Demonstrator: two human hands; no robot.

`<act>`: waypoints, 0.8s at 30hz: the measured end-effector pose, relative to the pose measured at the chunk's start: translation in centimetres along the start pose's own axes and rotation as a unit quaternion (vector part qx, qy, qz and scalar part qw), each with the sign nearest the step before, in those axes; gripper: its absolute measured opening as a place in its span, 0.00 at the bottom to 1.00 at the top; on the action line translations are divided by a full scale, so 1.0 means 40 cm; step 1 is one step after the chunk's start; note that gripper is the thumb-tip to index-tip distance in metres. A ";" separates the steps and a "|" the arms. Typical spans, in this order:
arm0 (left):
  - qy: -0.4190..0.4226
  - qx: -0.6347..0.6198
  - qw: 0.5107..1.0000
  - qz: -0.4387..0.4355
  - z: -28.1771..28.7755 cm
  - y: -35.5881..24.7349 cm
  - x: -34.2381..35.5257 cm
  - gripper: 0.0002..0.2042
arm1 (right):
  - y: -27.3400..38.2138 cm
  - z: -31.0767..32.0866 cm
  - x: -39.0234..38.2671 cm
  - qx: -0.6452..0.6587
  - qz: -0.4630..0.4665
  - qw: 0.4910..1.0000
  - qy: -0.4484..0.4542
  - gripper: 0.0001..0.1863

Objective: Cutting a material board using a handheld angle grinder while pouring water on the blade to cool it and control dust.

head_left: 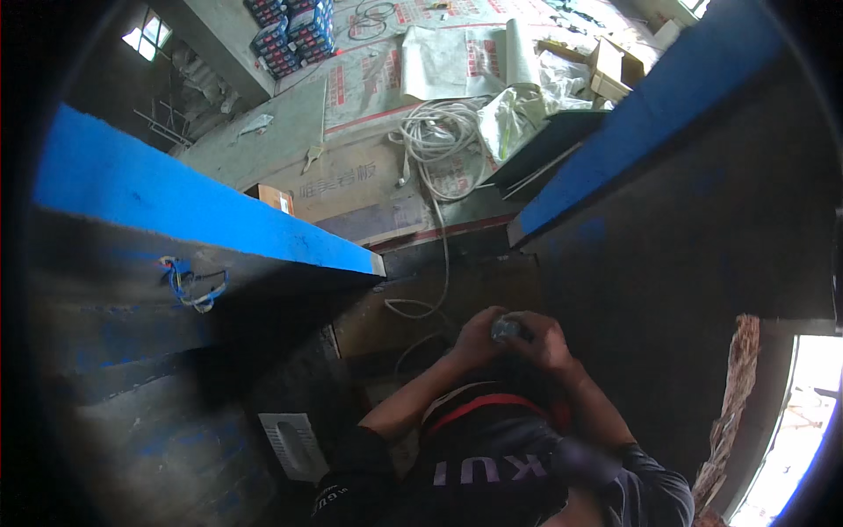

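1. Nearest, the dark shirt with a red band is seen, the forearms being held forward on either side of it.
2. A small, rounded, greyish object is held up between the two hands in front of the shirt; its exact kind cannot be told.
3. By the left hand the object is held from its left, the fingers being closed in around it.
4. By the right hand it is gripped from the right, the fingers being bent and partly hidden in shadow.
5. Beyond the hands, a brown board is laid on the floor, and it is crossed by a loop of pale hose.
6. To the left, a white squat pan is set in the floor, and loose wires are left hanging from the dark wall.
7. The opening is flanked by two blue wall edges.
8. Past it, the hose is gathered in a coil on floor sheeting.
9. Farthest, printed boxes are stacked beside a pillar.
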State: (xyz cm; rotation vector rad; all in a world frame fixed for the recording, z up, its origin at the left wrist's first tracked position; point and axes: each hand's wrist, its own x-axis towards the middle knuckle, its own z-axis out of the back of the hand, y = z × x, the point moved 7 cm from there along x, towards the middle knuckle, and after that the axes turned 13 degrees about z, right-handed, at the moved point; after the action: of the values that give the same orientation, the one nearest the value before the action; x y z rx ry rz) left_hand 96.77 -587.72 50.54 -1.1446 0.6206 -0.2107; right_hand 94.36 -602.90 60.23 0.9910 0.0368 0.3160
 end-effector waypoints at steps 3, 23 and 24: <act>-0.019 0.016 0.999 -0.024 0.144 -0.029 0.131 0.30 | -0.032 -0.006 0.192 -0.027 0.068 0.997 -0.028 0.21; -0.382 -0.132 0.894 0.195 1.210 0.236 0.944 0.12 | -0.257 0.105 1.878 0.050 0.057 0.996 -0.036 0.19; -0.397 -0.140 0.882 0.210 1.275 0.228 0.969 0.13 | -0.275 0.098 1.971 0.042 0.062 0.997 -0.035 0.19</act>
State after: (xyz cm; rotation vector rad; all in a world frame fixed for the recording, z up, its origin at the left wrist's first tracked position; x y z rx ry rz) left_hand 155.49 -561.83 42.44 -1.2156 0.1439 0.7218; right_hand 172.94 -589.70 62.16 1.0889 -0.0756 0.3949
